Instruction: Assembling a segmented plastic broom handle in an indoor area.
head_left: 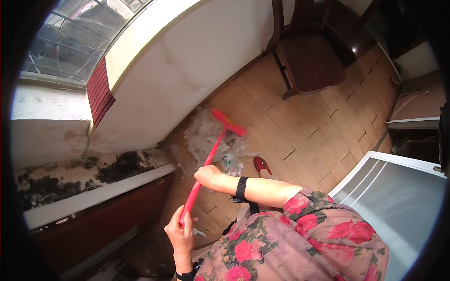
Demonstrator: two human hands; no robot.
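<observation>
A red broom (228, 122) slants across the middle of the view, its head down at the floor. My left hand (182, 234) is closed round the top end of its handle. Farther down the handle, my right hand (209, 178) is wrapped round it too. Under and beside the broom head lies a heap of crumpled, see-through plastic wrapping (206, 133). Some white and green scraps (230, 163) lie at the near side of the heap. The bristles cannot be made out.
A dark wooden chair (311, 61) stands at the far right of the wall. White wall (187, 51) with a window runs along the left, above a mould-stained ledge (122, 168). A white-framed glass-topped unit (398, 187) is at right. My red shoe (261, 164) is near the heap.
</observation>
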